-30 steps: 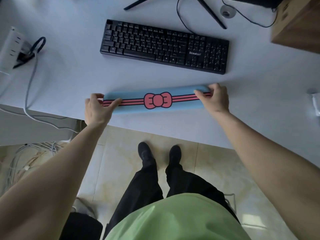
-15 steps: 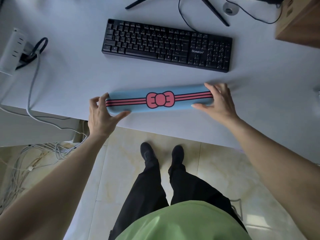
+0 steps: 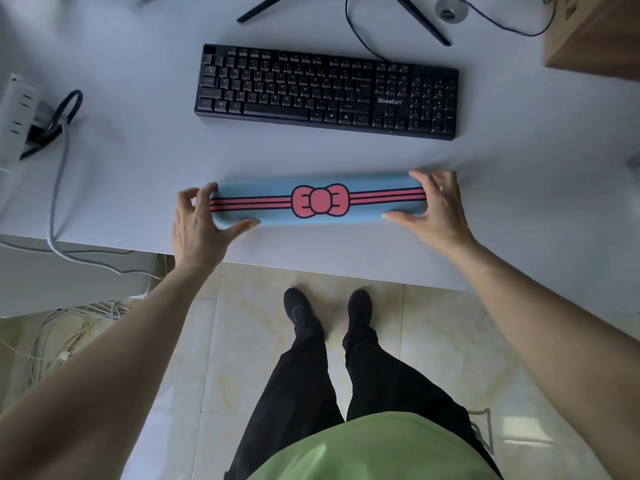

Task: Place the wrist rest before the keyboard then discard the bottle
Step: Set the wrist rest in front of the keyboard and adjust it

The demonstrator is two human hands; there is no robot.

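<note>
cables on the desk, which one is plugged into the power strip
The grey cable, running from the power strip at the left edge down off the desk. The thin black cable sits behind the keyboard instead.

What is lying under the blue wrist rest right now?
Only the white desk shows around the wrist rest, held at its ends by the left hand and right hand. Its underside is hidden.

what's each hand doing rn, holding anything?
Left hand: closed on the left end of the wrist rest.
Right hand: closed on its right end.
</note>
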